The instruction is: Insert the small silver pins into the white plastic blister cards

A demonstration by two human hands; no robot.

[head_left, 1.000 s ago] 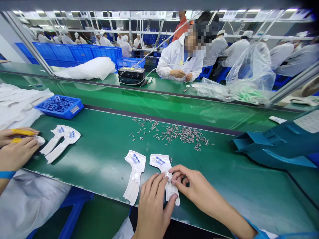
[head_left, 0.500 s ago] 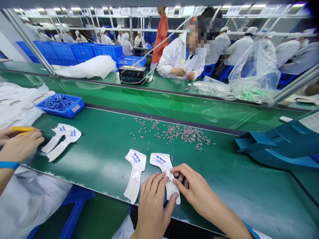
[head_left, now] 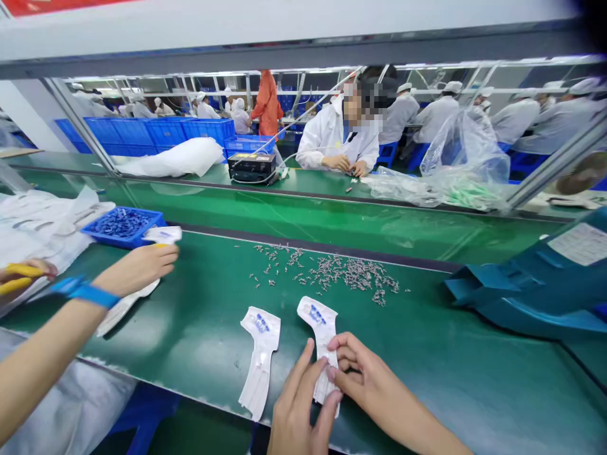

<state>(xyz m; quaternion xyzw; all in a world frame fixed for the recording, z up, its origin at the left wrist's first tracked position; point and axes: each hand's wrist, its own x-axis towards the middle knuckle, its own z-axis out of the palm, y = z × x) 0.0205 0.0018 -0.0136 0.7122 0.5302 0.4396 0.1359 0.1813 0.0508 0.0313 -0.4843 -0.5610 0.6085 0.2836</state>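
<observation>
Two white plastic shell pieces with small blue parts lie on the green belt (head_left: 199,328) near its front edge. My left hand (head_left: 298,411) and my right hand (head_left: 365,379) both pinch the stem of the right shell piece (head_left: 320,328), fingers pressed onto it. The left shell piece (head_left: 260,354) lies untouched beside my left hand. A scatter of several small metal parts (head_left: 332,273) lies on the belt just beyond the shells.
A neighbour's arm with a blue wristband (head_left: 85,292) reaches over the belt holding a white shell (head_left: 161,235). A blue tray (head_left: 123,224) of blue parts stands at left. A teal bin (head_left: 535,278) sits at right. Workers in white coats sit across the far conveyor.
The view has tilted upward. The neighbour's hand moved right across the belt and lifted a white shell piece. My hands stay pinched on the right shell piece.
</observation>
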